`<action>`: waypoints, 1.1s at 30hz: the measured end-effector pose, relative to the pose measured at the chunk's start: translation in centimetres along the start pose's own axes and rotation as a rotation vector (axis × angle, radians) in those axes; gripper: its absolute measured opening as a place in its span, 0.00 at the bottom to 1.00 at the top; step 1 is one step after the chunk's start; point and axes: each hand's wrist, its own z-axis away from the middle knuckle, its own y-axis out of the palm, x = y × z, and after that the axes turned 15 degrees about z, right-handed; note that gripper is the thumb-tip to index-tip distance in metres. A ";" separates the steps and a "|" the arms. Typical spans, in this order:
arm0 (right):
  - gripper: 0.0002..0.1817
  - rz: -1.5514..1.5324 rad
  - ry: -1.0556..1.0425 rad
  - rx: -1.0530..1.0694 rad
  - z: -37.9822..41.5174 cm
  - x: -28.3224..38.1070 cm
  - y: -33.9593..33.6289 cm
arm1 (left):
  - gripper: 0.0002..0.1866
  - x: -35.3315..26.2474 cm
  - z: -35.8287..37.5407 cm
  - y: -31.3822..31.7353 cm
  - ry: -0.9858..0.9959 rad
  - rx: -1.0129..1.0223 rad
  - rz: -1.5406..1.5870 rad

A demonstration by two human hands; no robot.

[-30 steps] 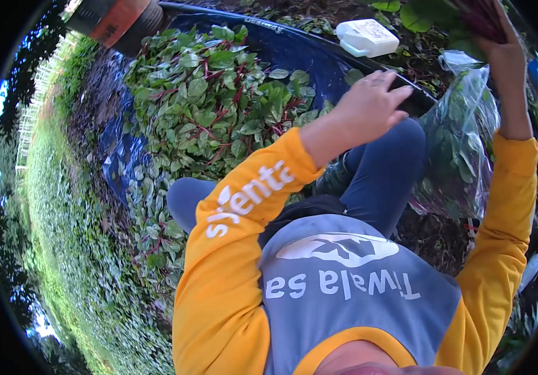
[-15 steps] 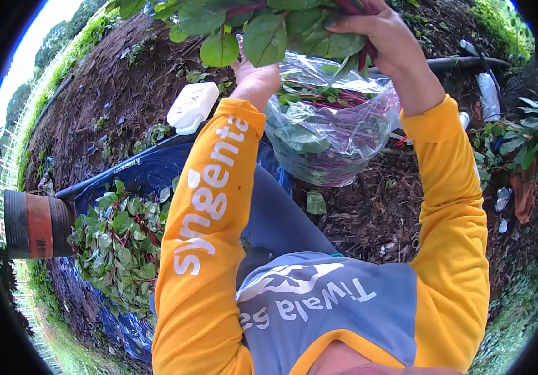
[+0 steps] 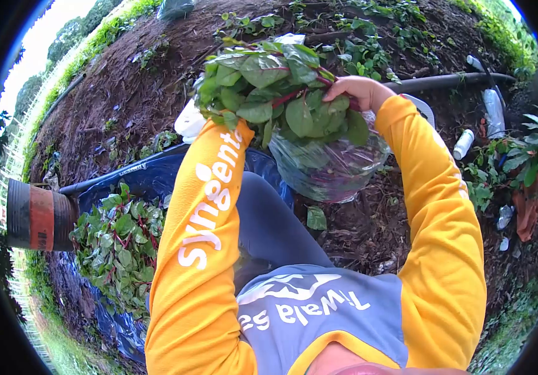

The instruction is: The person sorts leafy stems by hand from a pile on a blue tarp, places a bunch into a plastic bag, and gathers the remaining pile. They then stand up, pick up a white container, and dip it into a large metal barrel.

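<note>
A bunch of Malabar spinach [image 3: 263,84], with broad green leaves and red stems, is held up in front of me. My right hand [image 3: 360,92] is closed around the stems at its right end. The left sleeve reaches under the leaves, which hide my left hand and its fingers. Directly below the bunch, a clear plastic bag [image 3: 338,169] stands on the soil; red stems and leaves show through its film. The leaves cover most of its mouth.
More of the same greens [image 3: 119,244] lie heaped on a dark blue plastic sheet [image 3: 156,172] at my left. Beside them is a black-and-red container [image 3: 37,215]. A white container [image 3: 189,122] sits partly behind my left sleeve. A black pipe [image 3: 450,81] and a white bottle [image 3: 463,144] lie right.
The bunch has come down and nearer to me, now over the bag's mouth. My right hand has lowered with it, still gripping the stems. My left hand has gone out of sight behind the leaves.
</note>
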 end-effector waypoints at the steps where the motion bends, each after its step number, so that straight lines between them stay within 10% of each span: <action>1: 0.29 0.089 0.091 -0.086 -0.3 0.8 -0.7 | 0.18 0.2 -0.2 -0.2 0.000 0.017 -0.025; 4: 0.34 0.323 0.073 -0.284 0.0 1.3 -1.3 | 0.18 0.5 -1.3 -1.0 -0.008 0.046 -0.043; 6: 0.34 1.512 -0.144 -1.161 1.4 0.3 -0.3 | 0.18 0.4 -1.7 -1.8 -0.100 -0.094 0.131; 8: 0.33 1.629 -0.242 -1.249 2.8 -2.0 -0.7 | 0.18 -0.7 -1.6 -3.8 -0.014 0.007 0.066; 14: 0.35 2.062 -0.539 -0.761 10.4 -4.3 4.9 | 0.22 0.0 -1.3 -3.2 0.019 -0.059 0.127; 16: 0.33 2.062 -0.399 -0.532 11.8 -3.9 4.9 | 0.23 -0.2 -0.3 -3.3 0.006 -0.044 0.149; 20: 0.28 1.681 0.221 -0.716 7.4 -1.4 3.6 | 0.30 0.0 2.1 -5.2 0.224 0.000 -0.016; 24: 0.30 1.731 0.291 -0.728 5.9 -2.6 6.4 | 0.41 1.5 1.6 -4.3 0.185 -0.094 0.181; 27: 0.44 1.722 0.301 -0.587 6.5 -2.1 2.7 | 0.53 6.1 4.7 -8.6 0.223 -0.162 0.975; 30: 0.65 1.663 0.414 -0.255 8.2 1.8 2.4 | 0.45 16.9 8.5 -11.5 0.164 -0.220 0.757; 33: 0.57 1.515 0.438 -0.074 9.0 6.8 4.7 | 0.37 27.1 17.5 -10.1 0.029 -0.169 0.806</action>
